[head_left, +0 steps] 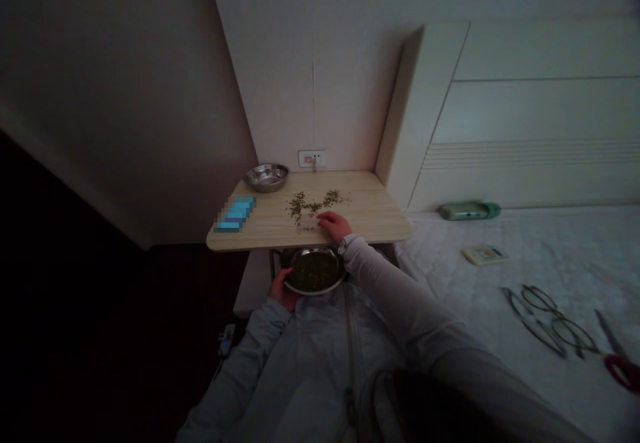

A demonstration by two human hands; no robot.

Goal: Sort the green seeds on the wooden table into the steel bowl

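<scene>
Steel bowl [316, 291] gripped in my left hand [283, 290]. Right hand [334, 226] curls beside scattered bits [299, 204]; I can't tell its hold.

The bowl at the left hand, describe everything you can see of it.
The bowl is round and shiny, apparently metal, mouth facing up. Small greenish bits, too dim to identify, cover its bottom. It is by the front edge of the table, close to the jacket, the left hand gripping its left side.

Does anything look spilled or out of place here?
Possibly. Small greenish-brown bits lie scattered on the pale wooden table, perhaps spilled, perhaps spread deliberately. Red-handled scissors lie on the white quilted bed, an odd spot for something sharp.
</scene>
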